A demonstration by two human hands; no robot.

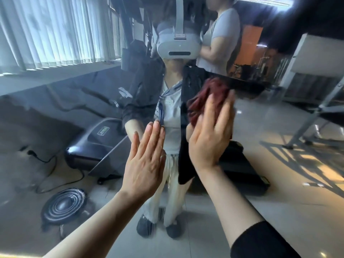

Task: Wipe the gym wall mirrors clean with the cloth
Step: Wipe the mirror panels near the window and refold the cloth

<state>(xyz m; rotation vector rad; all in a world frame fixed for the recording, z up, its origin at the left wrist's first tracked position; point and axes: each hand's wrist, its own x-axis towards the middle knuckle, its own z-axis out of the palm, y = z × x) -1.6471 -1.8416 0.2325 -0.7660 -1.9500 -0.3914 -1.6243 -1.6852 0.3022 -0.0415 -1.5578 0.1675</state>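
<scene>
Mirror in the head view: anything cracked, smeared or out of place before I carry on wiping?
No cracks visible. The mirror has a vertical seam between panels, which looks normal. The right hand presses the red cloth flat against the glass; the left hand lies bare on it and may leave prints.

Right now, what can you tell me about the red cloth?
The cloth is dark red and looks soft and shaggy, like a fluffy rag. It is bunched up, not spread flat. The right hand presses it against the mirror with straight fingers, which cover its lower part. It sits just right of a vertical seam in the glass. Its edges are blurred. The left hand does not touch it.
</scene>
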